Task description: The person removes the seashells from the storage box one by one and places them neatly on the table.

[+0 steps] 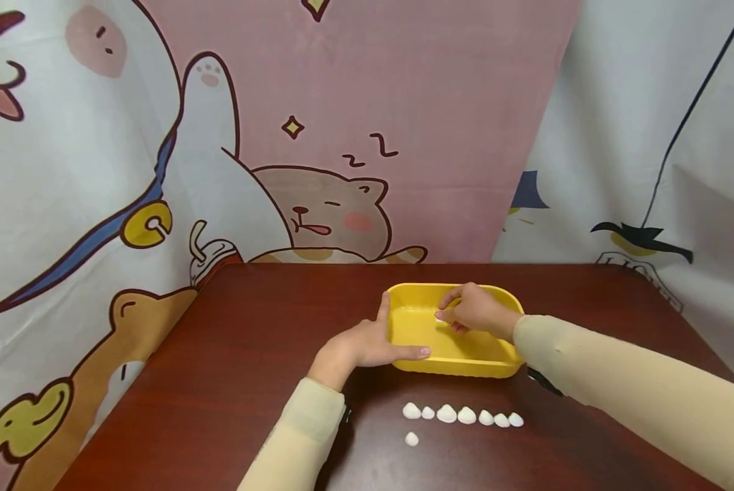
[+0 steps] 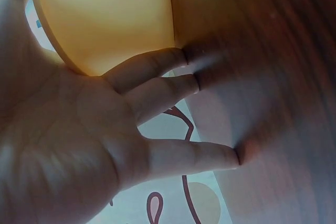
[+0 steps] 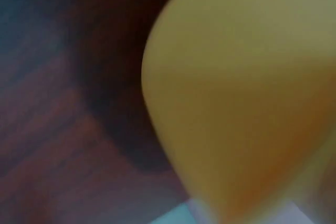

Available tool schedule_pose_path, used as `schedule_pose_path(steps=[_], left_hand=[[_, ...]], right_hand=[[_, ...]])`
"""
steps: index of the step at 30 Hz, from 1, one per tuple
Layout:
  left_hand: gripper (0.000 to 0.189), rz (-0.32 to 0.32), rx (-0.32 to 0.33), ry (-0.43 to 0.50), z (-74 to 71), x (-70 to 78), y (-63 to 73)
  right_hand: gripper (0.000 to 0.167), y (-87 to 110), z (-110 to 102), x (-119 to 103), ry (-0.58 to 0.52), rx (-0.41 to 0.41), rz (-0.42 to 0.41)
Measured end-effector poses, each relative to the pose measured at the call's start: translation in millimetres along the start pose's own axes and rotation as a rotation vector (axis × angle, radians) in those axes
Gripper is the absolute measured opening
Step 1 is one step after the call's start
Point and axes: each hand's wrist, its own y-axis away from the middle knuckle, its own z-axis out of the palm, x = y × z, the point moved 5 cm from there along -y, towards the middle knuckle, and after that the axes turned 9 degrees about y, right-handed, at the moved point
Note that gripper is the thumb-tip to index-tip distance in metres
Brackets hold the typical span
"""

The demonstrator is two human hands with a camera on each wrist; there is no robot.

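Note:
A yellow plastic tray point(image 1: 459, 368) with raised walls stands on the dark wooden table. My left hand point(image 1: 367, 343) spreads against its left end, thumb along the front rim and index finger up the left side. In the left wrist view, the other fingers of the left hand point(image 2: 105, 129) lie straight beside the tray wall point(image 2: 115, 24), their tips down at the tabletop. My right hand point(image 1: 473, 310) is inside the tray and pinches a small white shell point(image 1: 439, 317), mostly covered by the fingers. The right wrist view shows only the blurred tray point(image 3: 236, 77).
Several white shells point(image 1: 446, 414) form a row across the table in front of the tray. One more shell point(image 1: 411, 439) lies nearer, below the row's left end. A cartoon-printed cloth point(image 1: 452, 136) hangs behind the table point(image 1: 232, 382).

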Motion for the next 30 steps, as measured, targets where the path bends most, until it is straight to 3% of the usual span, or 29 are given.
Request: schedule_pose_path(steps=[18, 25, 30], left_hand=[[0.140, 0.021, 0.008, 0.009, -2.6, 1.3, -2.2], [0.140, 0.015, 0.014, 0.005, -3.4, -0.6, -1.8], [0.140, 0.018, 0.012, 0.012, -2.8, -2.2, -1.5]], right_hand=[[0.023, -15.1, 17, 19, 0.034, 0.149, 0.056], [0.015, -19.2, 17, 17, 0.081, 0.158, 0.011], [0.011, -20.1, 20, 11, 0.198, 0.155, -0.081]])
